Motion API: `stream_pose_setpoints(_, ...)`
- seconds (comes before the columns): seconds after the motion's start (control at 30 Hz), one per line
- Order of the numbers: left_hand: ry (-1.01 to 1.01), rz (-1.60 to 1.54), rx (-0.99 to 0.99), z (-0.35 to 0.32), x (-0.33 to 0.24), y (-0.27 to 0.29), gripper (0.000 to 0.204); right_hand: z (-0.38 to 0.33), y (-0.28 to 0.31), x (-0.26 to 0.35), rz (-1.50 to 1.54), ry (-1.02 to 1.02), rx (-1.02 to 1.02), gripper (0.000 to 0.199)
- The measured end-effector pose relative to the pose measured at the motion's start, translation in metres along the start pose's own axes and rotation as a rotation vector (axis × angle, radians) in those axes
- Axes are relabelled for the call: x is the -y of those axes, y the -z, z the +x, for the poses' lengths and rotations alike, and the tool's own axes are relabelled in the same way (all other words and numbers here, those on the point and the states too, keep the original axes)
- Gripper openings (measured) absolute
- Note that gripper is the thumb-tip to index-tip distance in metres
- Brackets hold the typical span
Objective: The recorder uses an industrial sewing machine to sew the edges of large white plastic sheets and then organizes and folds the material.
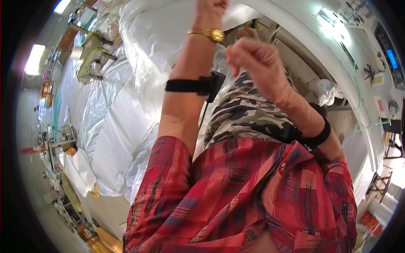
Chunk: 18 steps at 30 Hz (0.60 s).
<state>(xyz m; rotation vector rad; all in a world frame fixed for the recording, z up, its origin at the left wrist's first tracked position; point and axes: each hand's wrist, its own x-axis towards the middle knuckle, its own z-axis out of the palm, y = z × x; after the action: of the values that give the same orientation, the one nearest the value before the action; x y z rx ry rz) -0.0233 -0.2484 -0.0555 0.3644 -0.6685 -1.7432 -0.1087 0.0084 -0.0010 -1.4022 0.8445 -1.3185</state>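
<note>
My left hand (pixel 209 12) is at the top edge, mostly cut off by the frame. Its visible fingers look curled, and what they may hold is out of sight. A gold wristwatch (pixel 206 33) circles that wrist, and a black strap with a small dark device (pixel 214 86) is on the forearm. My right hand (pixel 260 67) is raised over my lap, slightly blurred, its fingers bent in and pressed together. Anything between them is too small to make out. Below it are my camouflage trousers (pixel 240 111). White plastic sheeting (pixel 143 50) lies beside my left arm.
A curved white machine body (pixel 303 38) runs along the right, with a bright lamp (pixel 333 25) and a blue-lit display (pixel 392 58). Thin green thread (pixel 357 90) hangs there. A crumpled clear plastic bag (pixel 325 92) is nearby. A wooden stool (pixel 89 57) lies tipped at far left.
</note>
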Motion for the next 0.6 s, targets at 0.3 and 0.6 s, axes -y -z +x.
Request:
stream_pose_setpoints(0.3, 0.179, -0.576, 0.235, -0.017, -0.144, -0.081, 0.013, -0.001, -0.003, -0.036, 0.087, 0.03, 0.108, 0.025)
stream_pose_setpoints(0.6, 0.144, -0.574, 0.176, -0.014, -0.111, -0.08, 0.016, -0.003, 0.002, -0.018, -0.4, 0.252, 0.283, 0.029)
